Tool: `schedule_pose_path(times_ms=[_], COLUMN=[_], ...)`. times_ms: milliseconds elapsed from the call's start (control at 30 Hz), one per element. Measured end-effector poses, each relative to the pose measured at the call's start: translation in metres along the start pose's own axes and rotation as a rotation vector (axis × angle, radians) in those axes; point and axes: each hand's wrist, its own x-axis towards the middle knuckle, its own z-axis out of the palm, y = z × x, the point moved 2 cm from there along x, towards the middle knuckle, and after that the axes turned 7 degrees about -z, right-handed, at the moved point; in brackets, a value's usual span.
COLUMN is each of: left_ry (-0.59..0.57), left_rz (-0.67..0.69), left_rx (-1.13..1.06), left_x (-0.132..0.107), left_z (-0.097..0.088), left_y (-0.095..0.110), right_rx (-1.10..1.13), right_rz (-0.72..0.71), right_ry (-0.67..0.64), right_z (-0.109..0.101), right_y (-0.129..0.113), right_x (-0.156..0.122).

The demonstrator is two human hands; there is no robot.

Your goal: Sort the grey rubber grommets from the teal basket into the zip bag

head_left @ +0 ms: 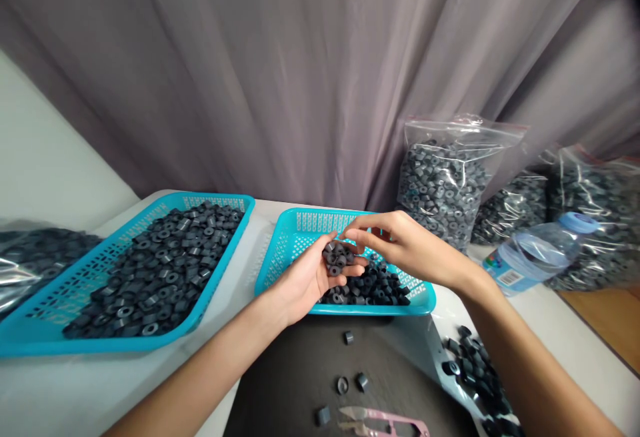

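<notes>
My left hand (305, 280) is cupped, palm up, around a small heap of dark grey rubber-like rings (339, 257). It is above the right-hand blue basket (345, 311), which has more black pieces (373, 285) at its near side. My right hand (395, 240) reaches over from the right, its fingertips bent together at the edge of the heap. Whatever may be between those fingertips is too small to make out. Below the hands, several loose rings (362, 382) and pink-handled thread snips (383, 421) lie on a dark mat (285, 370).
At left, another blue basket (197, 313) holds many similar rings, beside a plastic bag (37, 257) of dark pieces. Filled clear zip bags (445, 183) stand at the back right, with a tilted water bottle (537, 250) before them. More black pieces (475, 363) lie near my right forearm.
</notes>
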Motion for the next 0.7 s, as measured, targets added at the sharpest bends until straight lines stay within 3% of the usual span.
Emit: schedule_pose_path(times_ms=[200,467,700], left_ry=[0.006,-0.005,0.004], left_rz=[0.026,0.065,0.080], left_rx=[0.004,0.012,0.010], left_x=[-0.004,-0.004,-0.006], left_z=[0.005,0.006,0.006], left_y=[0.002,0.001,0.001], right_rx=[-0.085,0.009,0.040], right_rz=[-0.004,0.025,-0.034], right_ry=[0.116,0.063,0.033], right_z=[0.002,0.013,0.018], right_y=[0.004,0.013,0.014], right_x=[0.001,0.004,0.004])
